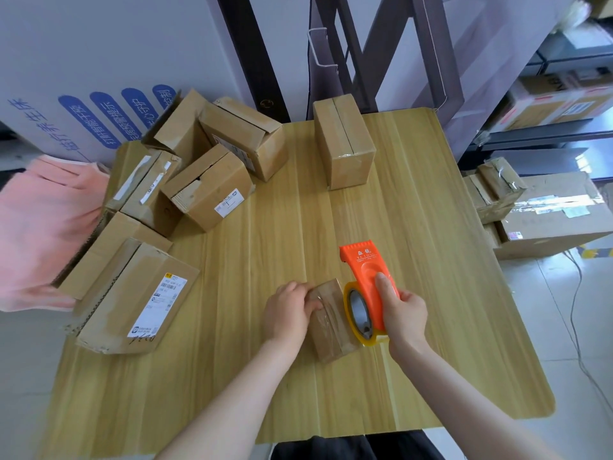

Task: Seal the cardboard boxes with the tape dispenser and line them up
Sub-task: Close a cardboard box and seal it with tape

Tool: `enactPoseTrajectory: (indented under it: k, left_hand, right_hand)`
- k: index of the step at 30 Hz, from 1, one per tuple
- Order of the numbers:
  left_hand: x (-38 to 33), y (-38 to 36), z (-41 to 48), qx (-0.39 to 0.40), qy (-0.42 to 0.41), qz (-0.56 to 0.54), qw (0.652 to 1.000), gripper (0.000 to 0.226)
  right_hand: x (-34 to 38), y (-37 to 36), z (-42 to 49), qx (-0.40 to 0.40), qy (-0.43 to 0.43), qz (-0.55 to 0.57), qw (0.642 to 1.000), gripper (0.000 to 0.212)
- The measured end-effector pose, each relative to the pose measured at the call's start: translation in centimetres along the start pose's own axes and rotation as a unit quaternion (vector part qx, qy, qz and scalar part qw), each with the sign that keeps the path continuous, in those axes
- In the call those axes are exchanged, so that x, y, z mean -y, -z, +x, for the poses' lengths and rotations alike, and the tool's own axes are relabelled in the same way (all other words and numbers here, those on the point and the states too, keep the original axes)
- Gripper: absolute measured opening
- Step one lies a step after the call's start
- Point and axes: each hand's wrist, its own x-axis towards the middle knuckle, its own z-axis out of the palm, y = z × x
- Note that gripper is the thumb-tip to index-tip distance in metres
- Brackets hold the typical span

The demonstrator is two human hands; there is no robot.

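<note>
Pink cloth [43,227] lies beside the wooden table [431,293].

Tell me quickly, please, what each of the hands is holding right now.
Left hand: holds the small cardboard box steady.
Right hand: grips the orange tape dispenser.

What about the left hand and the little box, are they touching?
Touching. The head view shows the left hand with its fingertips down on the taped top of the small box, with no gap between them.
</note>
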Motion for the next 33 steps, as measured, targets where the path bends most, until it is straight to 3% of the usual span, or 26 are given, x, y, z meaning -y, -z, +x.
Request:
enactPoseTrajectory:
  k: [3,5,7,9,12,14,19,23,26,30,33]
  left_hand:
    - [0.0,-0.9,0.0,0.014,0.101,-0.091,0.991,0.033]
    - [0.0,-1.2,-0.1,0.012,0.132,-0.09,0.987,0.045]
    - [0.2,-1.7,-0.9,-0.053,0.188,-0.142,0.97,0.064]
    - [0.1,-2.4,-1.7,-0.114,0.273,-0.252,0.921,0.063]
    - [-1.1,-3.6,-2.2,-0.128,0.328,-0.412,0.84,0.034]
    - [-1.5,-4.0,-2.2,-0.129,0.295,-0.422,0.847,0.034]
    - [0.6,-3.1,-1.1,-0.027,0.193,-0.299,0.934,0.042]
    - [1.2,-2.6,-0.2,0.014,0.137,-0.226,0.964,0.037]
    - [0.6,-2.4,-0.2,-0.002,0.167,-0.251,0.953,0.042]
    - [-0.1,-2.8,-1.6,-0.063,0.264,-0.372,0.887,0.056]
    - [-0.9,-4.5,-5.2,-0.053,0.261,-0.405,0.875,0.065]
  right_hand:
    - [0.1,-0.1,-0.1,-0.003,0.002,0.002,1.0,0.04]
    - [0.1,-0.1,0.0,-0.005,0.003,0.002,1.0,0.039]
    - [0.3,-0.1,-0.2,0.0,0.0,-0.002,1.0,0.038]
    - [0.3,-0.2,-0.2,-0.002,-0.002,-0.002,1.0,0.038]
    - [0.2,-0.1,-0.1,-0.006,-0.002,-0.003,1.0,0.039]
    - [0.2,-0.1,-0.1,-0.008,-0.001,-0.004,1.0,0.04]
    - [0.3,-0.3,-0.1,-0.008,-0.003,-0.009,1.0,0.04]
    - [0.5,-0.5,-0.1,-0.01,-0.001,-0.018,1.0,0.042]
    - [0.8,-0.7,-0.2,-0.001,-0.009,-0.018,1.0,0.041]
    - [0.8,-0.4,-0.2,0.012,-0.025,0.001,1.0,0.041]
    - [0.7,0.3,-0.2,-0.009,-0.032,0.038,0.999,0.043]
